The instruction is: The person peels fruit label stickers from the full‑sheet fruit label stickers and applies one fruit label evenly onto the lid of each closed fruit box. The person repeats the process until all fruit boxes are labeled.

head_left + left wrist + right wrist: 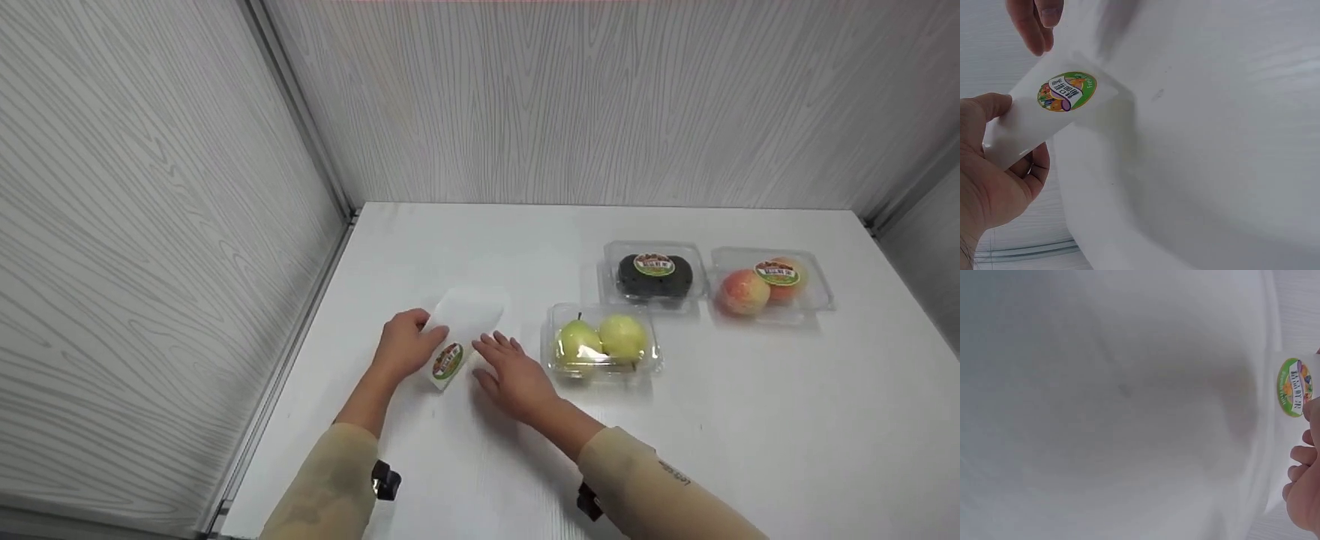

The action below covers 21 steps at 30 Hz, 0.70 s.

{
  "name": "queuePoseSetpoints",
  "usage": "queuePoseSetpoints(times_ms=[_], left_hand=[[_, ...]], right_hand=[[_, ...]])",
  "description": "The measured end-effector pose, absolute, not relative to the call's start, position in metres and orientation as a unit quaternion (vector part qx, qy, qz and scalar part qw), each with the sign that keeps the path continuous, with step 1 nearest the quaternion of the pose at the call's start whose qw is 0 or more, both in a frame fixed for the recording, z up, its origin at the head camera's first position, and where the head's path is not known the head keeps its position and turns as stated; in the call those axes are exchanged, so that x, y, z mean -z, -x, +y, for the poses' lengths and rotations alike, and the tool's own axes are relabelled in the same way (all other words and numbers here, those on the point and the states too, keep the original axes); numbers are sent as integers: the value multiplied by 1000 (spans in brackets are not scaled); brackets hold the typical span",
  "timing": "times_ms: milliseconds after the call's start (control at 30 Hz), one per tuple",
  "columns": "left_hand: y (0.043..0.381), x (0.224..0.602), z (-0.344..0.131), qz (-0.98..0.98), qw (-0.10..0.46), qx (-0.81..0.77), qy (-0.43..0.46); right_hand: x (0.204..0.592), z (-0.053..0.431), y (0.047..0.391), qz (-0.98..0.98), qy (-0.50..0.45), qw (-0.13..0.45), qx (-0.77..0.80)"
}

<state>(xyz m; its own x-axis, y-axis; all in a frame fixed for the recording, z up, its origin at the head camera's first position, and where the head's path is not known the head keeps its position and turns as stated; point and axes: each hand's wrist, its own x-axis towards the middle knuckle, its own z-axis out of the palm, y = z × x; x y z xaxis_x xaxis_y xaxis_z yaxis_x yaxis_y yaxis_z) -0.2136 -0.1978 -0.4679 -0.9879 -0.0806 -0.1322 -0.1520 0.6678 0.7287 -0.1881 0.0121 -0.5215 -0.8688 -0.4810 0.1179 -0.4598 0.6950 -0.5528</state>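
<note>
A white strip of backing paper (469,311) carries one oval fruit sticker (448,361) near its lower end. My left hand (407,346) holds the strip by its left edge, thumb on top and fingers beneath, as the left wrist view shows. Close to the strip's right edge is my right hand (517,379), its fingers extended and holding nothing; whether a fingertip touches the paper I cannot tell. In the right wrist view the sticker (1294,387) shows at the right edge, beside the fingers.
Right of my right hand stands a clear plastic box of green pears (600,341). Behind it are a box with dark fruit (655,276) and a box with red-yellow fruit (765,285), both bearing oval stickers. Grey wood-grain panels (600,97) enclose the white table (712,450).
</note>
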Motion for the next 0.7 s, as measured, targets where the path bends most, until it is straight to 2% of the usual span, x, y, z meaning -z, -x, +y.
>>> queuePoseSetpoints(times_ms=[300, 700], left_hand=[[219, 430, -184, 902, -3, -431, 12], [218, 412, -156, 886, -24, -462, -37]], right_hand=[[483, 25, 193, 910, 214, -57, 351], [471, 41, 198, 894, 193, -135, 383]])
